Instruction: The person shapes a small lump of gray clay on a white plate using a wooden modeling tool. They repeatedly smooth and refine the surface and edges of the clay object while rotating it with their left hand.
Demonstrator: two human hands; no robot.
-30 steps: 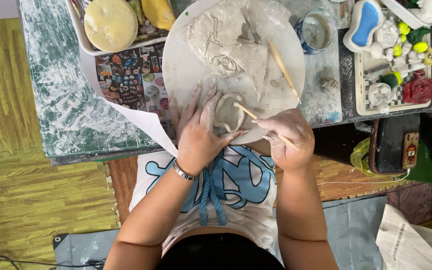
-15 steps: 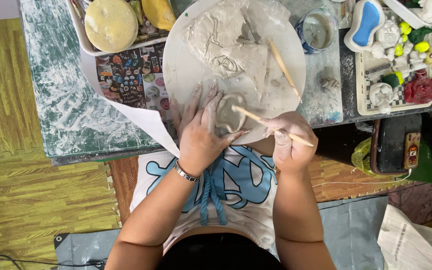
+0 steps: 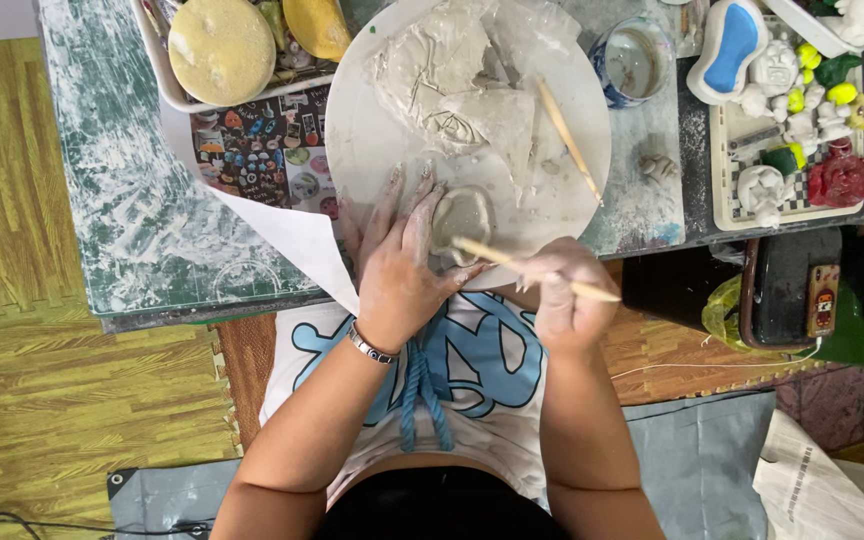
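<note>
A small rounded piece of grey clay (image 3: 464,213) lies at the near edge of a round white board (image 3: 357,130). My left hand (image 3: 402,260), smeared with clay, rests flat beside it, fingers spread and touching its left side. My right hand (image 3: 567,290) grips a thin wooden stick (image 3: 532,268) whose tip points at the clay piece's lower edge. Larger slabs of clay (image 3: 452,80) lie further back on the board, with a second wooden stick (image 3: 569,140) beside them.
A tray with yellow sponges (image 3: 222,50) stands at the back left, a blue-patterned cup (image 3: 637,60) at the back, a tray of small painted figures (image 3: 792,120) at the right. A white paper sheet (image 3: 292,240) hangs over the table's edge. A dark box (image 3: 782,290) sits lower right.
My right hand has drawn back toward me and to the right, so the stick now lies flatter with its tip at the clay piece's edge. The left hand has stayed put.
</note>
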